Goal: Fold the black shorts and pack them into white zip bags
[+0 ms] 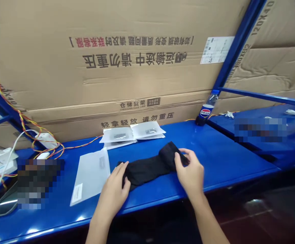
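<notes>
A strip of soft black cloth (147, 171) lies on the blue shelf top, its right end folded over on itself. I cannot make out what garment or item it is. My left hand (118, 181) grips the cloth's left end, with the thumb in front and the fingers on top. At the folded right end, my right hand (189, 167) pinches the cloth between thumb and fingers. Just left of my left hand, a flat frosted plastic bag (90, 174) with a small white label lies on the surface.
Behind the cloth lie several filled frosted bags (119, 134). A cola bottle (205, 110) stands at the back right by a blue post (228, 61). Cables and a white power strip (47, 139) are on the left. Large cardboard (137, 81) forms the back wall.
</notes>
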Action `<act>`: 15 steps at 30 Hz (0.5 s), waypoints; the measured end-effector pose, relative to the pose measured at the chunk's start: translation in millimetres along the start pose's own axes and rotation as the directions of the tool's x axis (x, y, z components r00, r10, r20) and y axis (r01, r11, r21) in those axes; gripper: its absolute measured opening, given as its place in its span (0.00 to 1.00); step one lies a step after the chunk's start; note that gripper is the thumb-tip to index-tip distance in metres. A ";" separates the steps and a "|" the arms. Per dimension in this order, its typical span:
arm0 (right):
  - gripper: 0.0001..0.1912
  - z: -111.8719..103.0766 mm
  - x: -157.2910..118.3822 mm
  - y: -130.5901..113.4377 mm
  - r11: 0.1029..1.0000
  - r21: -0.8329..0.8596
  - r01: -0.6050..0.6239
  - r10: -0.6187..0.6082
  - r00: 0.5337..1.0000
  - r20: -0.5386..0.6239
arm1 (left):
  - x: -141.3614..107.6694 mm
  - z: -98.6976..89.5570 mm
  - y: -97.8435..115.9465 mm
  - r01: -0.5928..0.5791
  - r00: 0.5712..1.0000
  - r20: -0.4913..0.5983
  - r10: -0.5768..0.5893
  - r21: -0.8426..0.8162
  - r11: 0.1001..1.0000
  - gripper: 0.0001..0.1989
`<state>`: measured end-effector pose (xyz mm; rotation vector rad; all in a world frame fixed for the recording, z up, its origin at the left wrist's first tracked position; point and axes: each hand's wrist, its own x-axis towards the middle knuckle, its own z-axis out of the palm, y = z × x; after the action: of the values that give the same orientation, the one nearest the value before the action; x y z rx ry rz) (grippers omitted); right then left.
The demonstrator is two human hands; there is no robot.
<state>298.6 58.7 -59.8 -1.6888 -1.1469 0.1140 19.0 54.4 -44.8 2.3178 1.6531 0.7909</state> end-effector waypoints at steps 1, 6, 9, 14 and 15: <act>0.19 -2.6 5.7 9.2 0.997 -0.080 -0.021 0.020 1.000 -0.016 | -1.2 -4.7 -4.6 0.013 1.000 -0.016 -0.013 -0.001 1.000 0.29; 0.24 -4.9 20.8 33.9 0.979 -0.141 0.147 -0.132 0.985 0.114 | 4.4 -17.2 -12.9 0.028 0.997 -0.070 -0.031 -0.034 0.999 0.27; 0.28 0.3 28.0 26.7 0.991 -0.038 0.129 -0.122 0.982 0.146 | 18.2 -20.6 -7.9 0.036 0.994 -0.096 -0.045 -0.100 0.994 0.21; 0.20 -12.7 35.7 14.9 0.951 0.308 0.028 -0.068 0.991 0.119 | 16.5 -36.1 5.3 -0.038 0.966 -0.257 -0.040 -0.291 0.956 0.15; 0.18 -21.7 33.4 16.7 0.916 0.400 0.002 -0.055 0.991 0.119 | 7.4 -40.7 7.7 -0.066 0.957 -0.287 -0.030 -0.318 0.946 0.14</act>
<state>339.3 68.0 -48.6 -1.3137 -1.1516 0.4174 5.9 52.2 -4.8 2.0648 1.4659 1.3493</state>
